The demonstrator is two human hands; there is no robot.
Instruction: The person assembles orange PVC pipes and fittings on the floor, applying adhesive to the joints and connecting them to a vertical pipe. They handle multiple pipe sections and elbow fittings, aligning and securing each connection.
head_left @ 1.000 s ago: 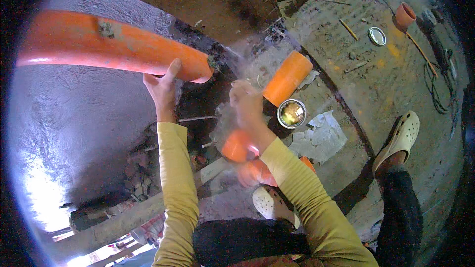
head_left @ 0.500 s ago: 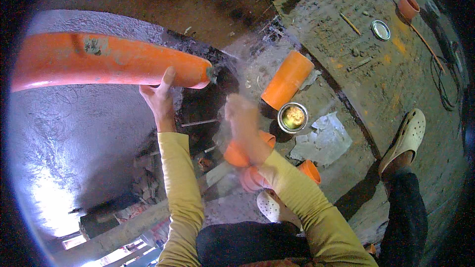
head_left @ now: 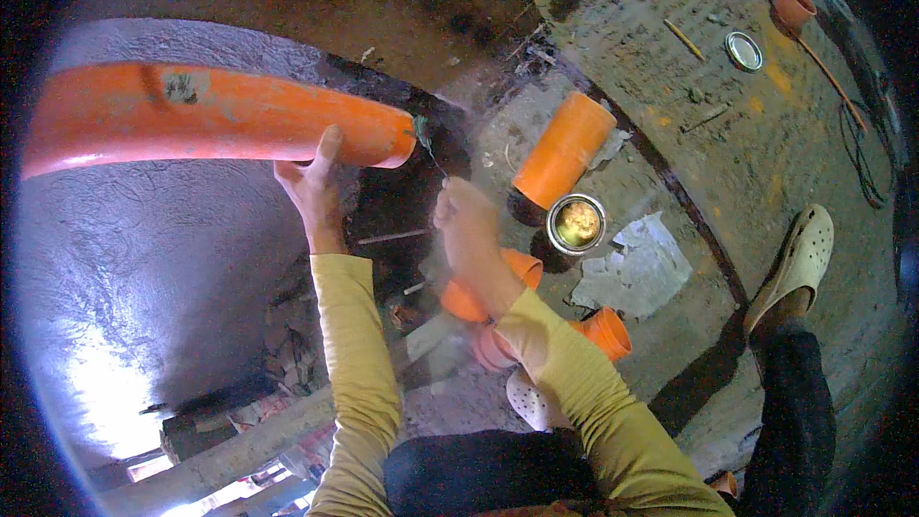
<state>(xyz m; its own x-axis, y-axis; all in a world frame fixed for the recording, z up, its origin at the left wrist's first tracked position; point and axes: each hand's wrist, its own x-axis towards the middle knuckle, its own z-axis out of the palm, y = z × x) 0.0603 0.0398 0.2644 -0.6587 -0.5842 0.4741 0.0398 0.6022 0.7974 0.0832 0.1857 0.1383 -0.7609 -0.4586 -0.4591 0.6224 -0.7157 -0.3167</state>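
A long orange pipe reaches in from the left over the grey wall face. My left hand grips it from below near its open end, thumb up along its side. At that end hangs a dark greenish tuft, and a thin strand runs from it down to my right hand. My right hand is closed in a pinch on the strand, slightly blurred. Beneath my right wrist lie an orange pipe fitting and a pinker one, both partly covered by my arm.
To the right stand a short orange pipe piece and an open tin with yellowish stuff inside. A torn grey sheet and another orange fitting lie nearby. Farther off are a round lid and a clay-coloured pot.
The strand between the pipe end and my right hand now shows. My right hand is slightly lower and less blurred. My left hand keeps its grip on the pipe.
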